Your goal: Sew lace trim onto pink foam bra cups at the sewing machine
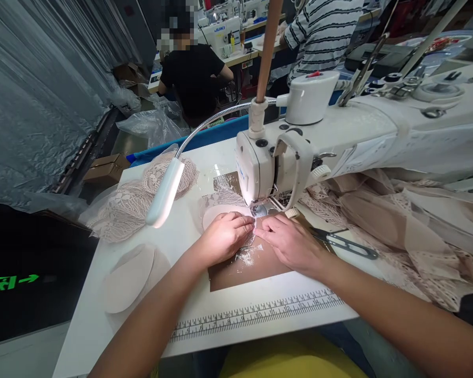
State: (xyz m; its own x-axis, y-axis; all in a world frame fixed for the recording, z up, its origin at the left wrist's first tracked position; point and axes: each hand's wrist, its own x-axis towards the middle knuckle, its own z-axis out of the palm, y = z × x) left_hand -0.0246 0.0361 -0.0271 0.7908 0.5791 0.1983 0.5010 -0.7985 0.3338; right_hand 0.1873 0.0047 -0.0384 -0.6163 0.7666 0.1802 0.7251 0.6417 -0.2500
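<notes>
Both hands are at the needle of a white sewing machine (254, 168). My left hand (226, 239) has its fingers pressed together on a beige lace piece (215, 201) with a smooth oval pad (216, 212) showing on it. Fingers bent, my right hand (291, 241) pinches the near edge of the same lace piece, its fingertips almost meeting the left ones just in front of the presser foot (256, 210). A brown plate (232, 275) with shiny tape lies under the hands. The fabric directly beneath my fingers is hidden.
Lace cups (120, 210) and beige oval pads (130, 278) lie to the left. A lamp (165, 194) hangs over the table. Thread snips (350, 245) and a heap of beige lace garments (410, 220) lie right. A printed ruler (256, 315) runs along the front. Two people sit beyond.
</notes>
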